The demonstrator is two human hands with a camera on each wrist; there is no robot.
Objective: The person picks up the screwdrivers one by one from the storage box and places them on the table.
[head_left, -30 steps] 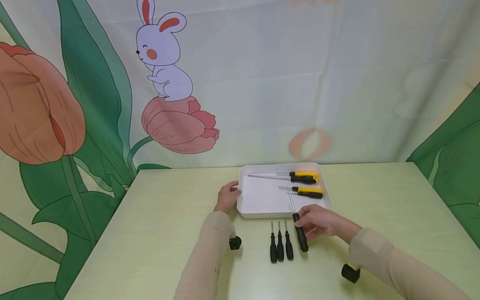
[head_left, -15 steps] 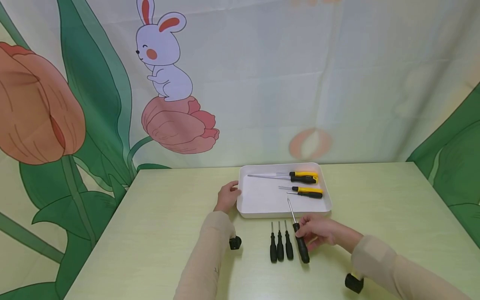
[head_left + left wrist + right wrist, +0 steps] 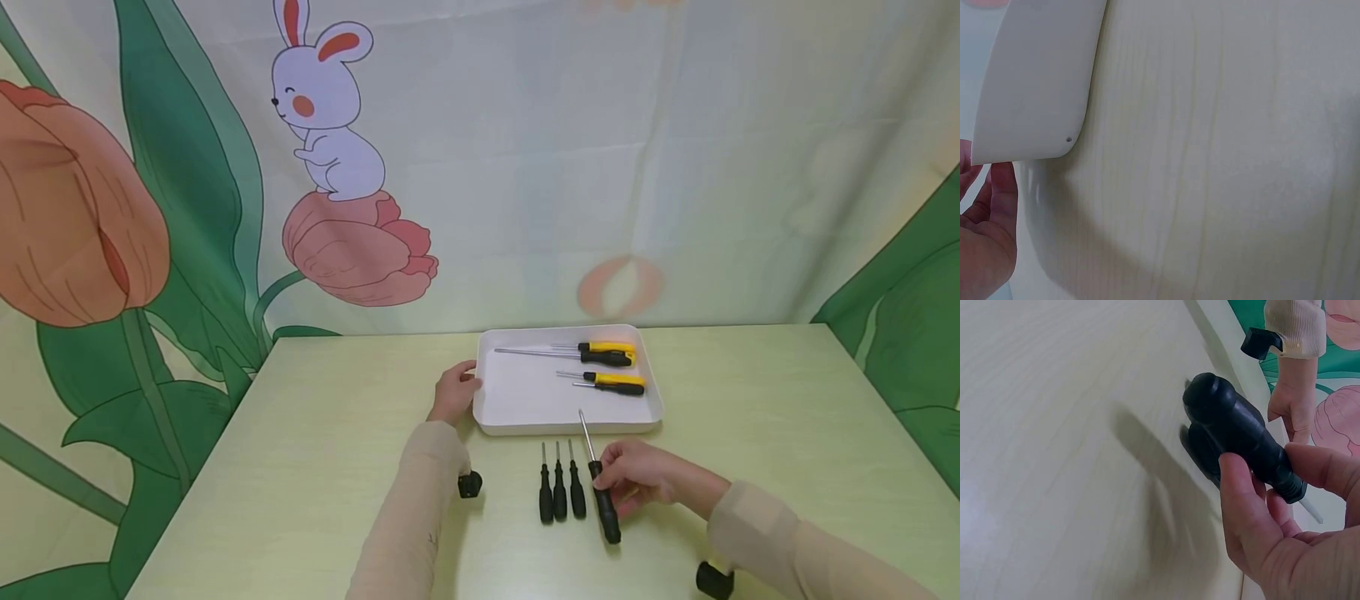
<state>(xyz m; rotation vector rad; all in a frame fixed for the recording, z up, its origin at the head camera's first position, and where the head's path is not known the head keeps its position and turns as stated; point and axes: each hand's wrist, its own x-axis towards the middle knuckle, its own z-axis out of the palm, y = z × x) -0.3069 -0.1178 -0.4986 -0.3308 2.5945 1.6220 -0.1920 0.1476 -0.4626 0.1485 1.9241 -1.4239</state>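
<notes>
My right hand [image 3: 637,473] holds a large black-handled screwdriver [image 3: 606,508] near the front of its handle, its shaft angled toward the tray. In the right wrist view, thumb and fingers pinch the handle [image 3: 1235,428], whose shadow falls on the table. Left of it, three slimmer black screwdrivers [image 3: 560,496] lie side by side with tips toward the tray. My left hand [image 3: 453,393] pinches the left rim of the white tray [image 3: 517,430]; the left wrist view shows its fingers [image 3: 1004,194] at the tray's corner.
In the tray lie a yellow screwdriver [image 3: 609,347] beside a long black one [image 3: 606,358], and a second yellow one [image 3: 618,378] beside a shorter black one [image 3: 621,388]. The pale wood table [image 3: 315,467] ends at a printed curtain [image 3: 510,167] behind.
My right hand has drawn the large screwdriver back from the tray toward the near side, beside the three slim ones. The left hand and the tray have stayed put.
</notes>
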